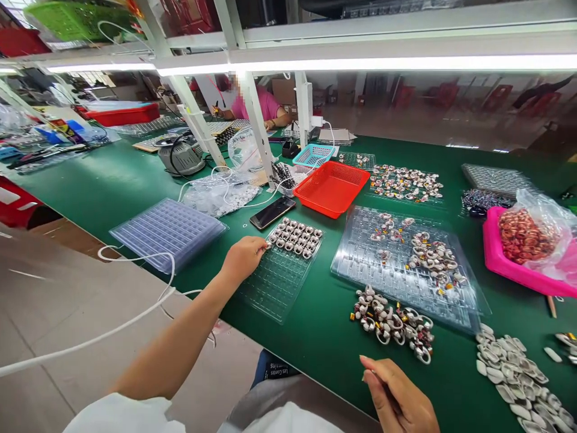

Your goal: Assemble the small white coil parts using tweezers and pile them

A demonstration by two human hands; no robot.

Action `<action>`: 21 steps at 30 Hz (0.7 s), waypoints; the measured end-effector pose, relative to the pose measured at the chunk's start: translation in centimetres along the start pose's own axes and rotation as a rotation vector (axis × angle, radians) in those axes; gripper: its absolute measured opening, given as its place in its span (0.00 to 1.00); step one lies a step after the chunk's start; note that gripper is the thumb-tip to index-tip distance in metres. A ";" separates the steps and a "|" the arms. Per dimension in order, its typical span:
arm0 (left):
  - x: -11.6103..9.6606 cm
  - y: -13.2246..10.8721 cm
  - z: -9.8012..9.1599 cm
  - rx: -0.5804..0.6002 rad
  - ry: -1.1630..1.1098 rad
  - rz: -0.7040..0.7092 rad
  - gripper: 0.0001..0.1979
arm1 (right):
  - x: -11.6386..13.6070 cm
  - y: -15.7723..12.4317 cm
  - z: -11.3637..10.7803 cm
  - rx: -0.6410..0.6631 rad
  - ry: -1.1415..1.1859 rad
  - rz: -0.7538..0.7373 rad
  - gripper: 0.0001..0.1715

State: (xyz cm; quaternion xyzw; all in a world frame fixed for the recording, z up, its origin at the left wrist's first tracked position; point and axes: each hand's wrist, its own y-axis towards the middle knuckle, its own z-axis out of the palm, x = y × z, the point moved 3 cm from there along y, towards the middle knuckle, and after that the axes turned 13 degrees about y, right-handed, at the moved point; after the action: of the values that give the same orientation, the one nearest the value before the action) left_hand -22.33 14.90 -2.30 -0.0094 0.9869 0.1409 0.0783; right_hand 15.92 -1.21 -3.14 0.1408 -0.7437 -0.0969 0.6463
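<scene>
Left hand (243,258): grip pinched on one small coil (269,244), at the left end of the filled rows in the clear pocket tray (274,288), mid-desk (315,343). Right hand (399,397): near edge, loosely curled; grip state cannot be told. Loose coil pile (392,325) just beyond. Advice: seat coil level, one per pocket.

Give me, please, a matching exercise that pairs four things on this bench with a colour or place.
Column one:
1 phone
2 left hand
3 big basket
4 tub

Column two:
A pink
B orange-red
C at the edge of the clear tray
D black

Pairs: 1-D, 2-C, 3-B, 4-A.
</scene>
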 end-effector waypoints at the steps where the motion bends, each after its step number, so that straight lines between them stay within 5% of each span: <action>1: 0.0 0.0 0.0 -0.001 0.018 0.010 0.13 | -0.1 -0.1 -0.1 0.003 0.003 0.001 0.11; 7: -0.5 -0.1 -1.2 -0.074 0.092 0.024 0.17 | 0.1 -0.3 -0.6 0.061 -0.024 -0.031 0.12; 10: -2.3 -1.2 -2.5 -0.138 0.062 0.027 0.16 | 1.2 -0.5 -2.1 0.117 -0.094 -0.054 0.14; 14: -8.1 -4.4 -3.6 -0.279 -0.103 0.122 0.11 | 2.5 0.0 -5.2 -0.017 -0.289 -0.006 0.10; 17: -14.2 -7.2 -2.5 -0.160 -0.324 0.332 0.09 | 2.1 0.8 -6.6 -0.156 -0.429 0.089 0.08; 21: -20.9 -9.8 0.0 0.096 -0.479 0.493 0.11 | 0.6 2.0 -5.7 -0.066 -0.540 0.144 0.08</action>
State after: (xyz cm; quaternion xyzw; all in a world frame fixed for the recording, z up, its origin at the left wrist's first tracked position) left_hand -1.30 5.40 -1.75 0.2665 0.9186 0.1070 0.2715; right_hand 21.29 0.65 -1.11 0.0355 -0.8934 -0.1091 0.4344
